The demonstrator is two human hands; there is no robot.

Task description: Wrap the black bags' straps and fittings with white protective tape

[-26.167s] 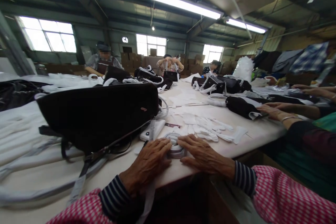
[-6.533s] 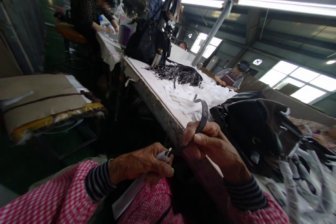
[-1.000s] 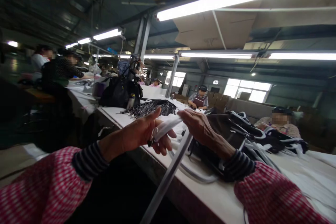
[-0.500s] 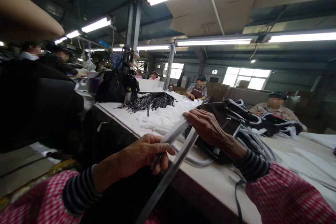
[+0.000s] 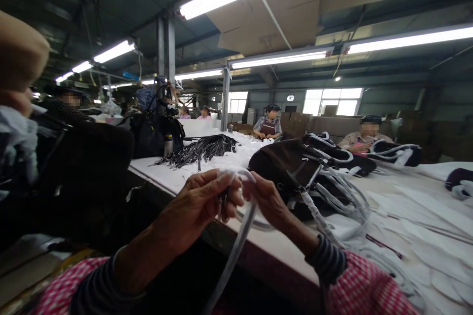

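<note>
A pale, tube-like wrapped strap [image 5: 236, 246] bends over between my hands and hangs down past the table edge. My left hand [image 5: 207, 192] is closed on it, thumb and fingers pinching near the bend. Something small and dark shows under those fingers, too blurred to name. My right hand [image 5: 268, 199] grips the same strap just to the right, its fingertips almost touching the left ones. Right behind it a black handbag [image 5: 284, 162] lies on the table [image 5: 291, 251], with white-wrapped handles [image 5: 314, 211] beside it.
Dark straps with metal clips [image 5: 203, 150] lie heaped on the far left of the table, next to white wrapping [image 5: 232, 160]. A flask [image 5: 168, 145] stands behind them. White sheets [image 5: 421, 226] cover the right side. Co-workers sit across the table; another person's arm [image 5: 22, 54] is close at left.
My right hand has come down and in towards my left hand, and the strap now bends tightly between them. The view has turned slightly right. The arm at left has lowered beside white material.
</note>
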